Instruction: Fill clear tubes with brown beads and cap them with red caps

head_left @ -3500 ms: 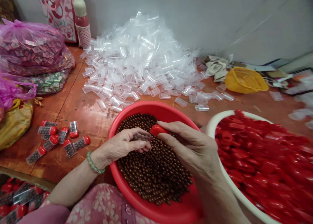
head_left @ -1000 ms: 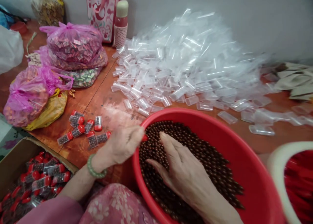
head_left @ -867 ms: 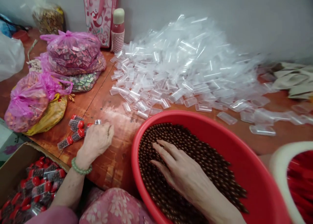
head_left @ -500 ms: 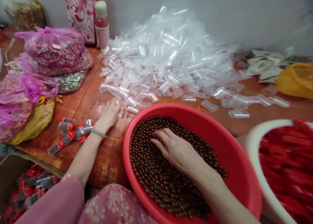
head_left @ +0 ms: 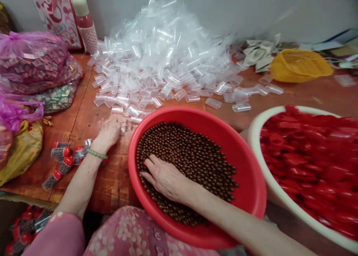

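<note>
My right hand (head_left: 166, 179) dips into small, shiny dark-brown balls (head_left: 190, 148) near the left side of a red basin (head_left: 250, 174). Its thumb and fingers are apart; the fingertips are partly sunk among the balls. On the tabletop left of the basin rests my left hand (head_left: 109, 133), a green bracelet (head_left: 97, 154) on its wrist. Its fingers are curled, with the end of a clear plastic tube (head_left: 122, 130) showing at the fingertips. Beside that wrist lie several filled tubes (head_left: 66, 164) with red caps.
Clear tubes (head_left: 167, 62) are heaped along the wall. At right stands a white-rimmed tub (head_left: 256, 136) of red caps (head_left: 307, 163). Purple bags (head_left: 33, 58), a bottle (head_left: 86, 28) and a yellow basket (head_left: 299, 66) stand behind. Capped tubes (head_left: 26, 226) fill a box lower left.
The view has swung right, showing more of the red-cap tub. My right hand has moved toward the basin's near left side. My left hand's fingers now look more curled.
</note>
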{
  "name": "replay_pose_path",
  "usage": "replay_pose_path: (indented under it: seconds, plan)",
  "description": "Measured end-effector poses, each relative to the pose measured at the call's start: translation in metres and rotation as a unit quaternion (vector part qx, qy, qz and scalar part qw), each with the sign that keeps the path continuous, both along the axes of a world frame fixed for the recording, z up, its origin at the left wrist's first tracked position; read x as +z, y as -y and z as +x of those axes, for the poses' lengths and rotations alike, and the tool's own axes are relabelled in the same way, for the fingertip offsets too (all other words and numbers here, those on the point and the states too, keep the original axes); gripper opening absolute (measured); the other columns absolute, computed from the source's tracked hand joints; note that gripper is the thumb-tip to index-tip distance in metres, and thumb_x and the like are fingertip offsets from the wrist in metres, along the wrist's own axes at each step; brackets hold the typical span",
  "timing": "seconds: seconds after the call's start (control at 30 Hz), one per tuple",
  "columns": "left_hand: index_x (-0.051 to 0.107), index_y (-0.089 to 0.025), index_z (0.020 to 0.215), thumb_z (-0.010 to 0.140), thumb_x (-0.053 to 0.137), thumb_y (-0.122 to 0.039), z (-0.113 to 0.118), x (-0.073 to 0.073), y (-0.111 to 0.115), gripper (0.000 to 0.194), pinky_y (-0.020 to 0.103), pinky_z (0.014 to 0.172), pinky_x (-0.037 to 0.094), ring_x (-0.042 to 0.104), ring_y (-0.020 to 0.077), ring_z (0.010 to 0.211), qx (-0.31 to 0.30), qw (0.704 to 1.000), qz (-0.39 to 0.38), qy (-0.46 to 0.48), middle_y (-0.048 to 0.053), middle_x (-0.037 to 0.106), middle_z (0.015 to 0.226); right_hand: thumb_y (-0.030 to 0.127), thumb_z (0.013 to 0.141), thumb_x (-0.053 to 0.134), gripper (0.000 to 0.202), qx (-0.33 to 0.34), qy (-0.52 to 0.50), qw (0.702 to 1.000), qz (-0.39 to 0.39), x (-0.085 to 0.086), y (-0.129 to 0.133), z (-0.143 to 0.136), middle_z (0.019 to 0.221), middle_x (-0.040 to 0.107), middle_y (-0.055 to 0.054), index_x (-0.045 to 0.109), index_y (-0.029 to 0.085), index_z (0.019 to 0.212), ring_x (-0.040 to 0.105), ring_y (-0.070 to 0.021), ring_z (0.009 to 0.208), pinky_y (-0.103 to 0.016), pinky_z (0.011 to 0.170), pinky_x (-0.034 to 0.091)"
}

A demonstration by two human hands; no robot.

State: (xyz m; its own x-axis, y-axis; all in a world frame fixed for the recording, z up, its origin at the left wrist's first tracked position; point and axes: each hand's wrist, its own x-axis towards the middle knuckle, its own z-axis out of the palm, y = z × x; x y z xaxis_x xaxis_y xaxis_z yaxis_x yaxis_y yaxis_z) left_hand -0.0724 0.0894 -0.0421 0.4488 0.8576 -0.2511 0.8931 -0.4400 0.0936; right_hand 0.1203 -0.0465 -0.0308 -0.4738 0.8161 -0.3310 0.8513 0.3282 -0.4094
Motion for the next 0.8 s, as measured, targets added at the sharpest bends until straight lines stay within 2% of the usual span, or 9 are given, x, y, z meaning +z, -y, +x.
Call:
replay_pose_path:
  seconds: [0.1, 0.17, 0.2, 0.3, 0.4, 0.47, 0.53, 0.67, 0.8]
  plan:
    - [0.057, -0.011, 0.111, 0.086, 0.052, -0.015, -0.002, -0.002, 0.004, 0.027, 0.034, 0.087, 0.049, 0.062, 0.0243, 0.099, 0.001, 1.0, -0.01, 0.008, 0.014, 0.062, 0.11, 0.023, 0.094, 0.046, 0.014, -0.042, -0.097, 0.99, -0.094, 0.002, 0.01, 0.011, 0.091, 0.06, -0.007, 0.054, 0.017, 0.085, 0.056, -0.017, 0.077, -0.031, 0.072, 0.045]
    - [0.059, -0.011, 0.108, 0.084, 0.058, -0.024, -0.005, -0.005, 0.003, 0.027, 0.034, 0.085, 0.049, 0.063, 0.0257, 0.098, 0.011, 1.0, -0.009, 0.018, 0.014, 0.064, 0.107, 0.026, 0.093, 0.048, 0.021, -0.11, -0.215, 0.952, -0.187, 0.0, 0.009, 0.02, 0.073, 0.055, -0.001, 0.05, 0.019, 0.073, 0.05, -0.0127, 0.064, -0.026, 0.062, 0.042]
    - [0.061, -0.011, 0.106, 0.084, 0.06, -0.028, -0.008, -0.005, 0.002, 0.028, 0.034, 0.084, 0.049, 0.063, 0.0264, 0.097, 0.018, 1.0, -0.005, 0.025, 0.014, 0.066, 0.105, 0.032, 0.092, 0.05, 0.026, -0.162, -0.281, 0.915, -0.241, -0.001, 0.007, 0.025, 0.063, 0.049, 0.002, 0.048, 0.019, 0.07, 0.044, -0.0104, 0.056, -0.023, 0.054, 0.038]
    - [0.063, -0.011, 0.105, 0.085, 0.058, -0.036, -0.017, -0.003, -0.003, 0.032, 0.034, 0.083, 0.049, 0.064, 0.0262, 0.096, 0.043, 0.998, 0.023, 0.047, 0.014, 0.068, 0.102, 0.053, 0.078, 0.065, 0.04, -0.324, -0.46, 0.75, -0.348, 0.0, -0.002, 0.036, 0.053, 0.039, 0.008, 0.047, 0.019, 0.068, 0.027, -0.0046, 0.04, -0.018, 0.037, 0.017]
    - [0.063, -0.012, 0.112, 0.086, 0.057, -0.042, -0.023, 0.013, 0.002, 0.04, 0.031, 0.076, 0.049, 0.065, 0.0212, 0.083, 0.106, 0.977, 0.068, 0.17, 0.009, 0.07, 0.092, 0.066, 0.069, 0.067, 0.05, -0.401, -0.571, 0.638, -0.325, 0.012, -0.01, 0.041, 0.062, 0.051, 0.005, 0.054, 0.017, 0.074, 0.035, -0.0036, 0.04, -0.016, 0.034, 0.013]
    - [0.065, -0.014, 0.11, 0.084, 0.06, -0.044, -0.019, 0.029, 0.014, 0.04, 0.029, 0.072, 0.049, 0.063, 0.0176, 0.074, 0.146, 0.935, 0.07, 0.315, 0.006, 0.07, 0.085, 0.067, 0.07, 0.067, 0.051, -0.426, -0.622, 0.586, -0.298, 0.023, -0.014, 0.042, 0.063, 0.054, 0.003, 0.057, 0.017, 0.076, 0.04, -0.0049, 0.042, -0.015, 0.033, 0.016]
    - [0.065, -0.016, 0.109, 0.084, 0.061, -0.04, -0.006, 0.045, 0.034, 0.035, 0.027, 0.074, 0.05, 0.064, 0.0155, 0.075, 0.126, 0.892, 0.012, 0.434, 0.005, 0.071, 0.09, 0.06, 0.068, 0.072, 0.046, -0.443, -0.667, 0.529, -0.282, 0.032, -0.016, 0.042, 0.061, 0.055, 0.002, 0.058, 0.017, 0.073, 0.042, -0.0053, 0.042, -0.014, 0.033, 0.019]
    - [0.066, -0.016, 0.105, 0.084, 0.063, -0.032, 0.034, 0.063, 0.076, 0.026, 0.025, 0.073, 0.051, 0.065, 0.0145, 0.077, 0.057, 0.833, -0.195, 0.514, 0.006, 0.072, 0.092, 0.054, 0.073, 0.072, 0.04, -0.463, -0.721, 0.457, -0.237, 0.046, -0.018, 0.042, 0.06, 0.053, 0.003, 0.057, 0.017, 0.073, 0.041, -0.005, 0.043, -0.013, 0.032, 0.022]
    - [0.068, -0.016, 0.106, 0.083, 0.065, -0.03, 0.064, 0.057, 0.098, 0.027, 0.027, 0.079, 0.049, 0.064, 0.0156, 0.083, 0.058, 0.806, -0.28, 0.518, 0.005, 0.072, 0.095, 0.054, 0.078, 0.068, 0.039, -0.474, -0.753, 0.417, -0.188, 0.058, -0.02, 0.041, 0.06, 0.049, 0.004, 0.056, 0.017, 0.072, 0.04, -0.0044, 0.044, -0.013, 0.032, 0.024]
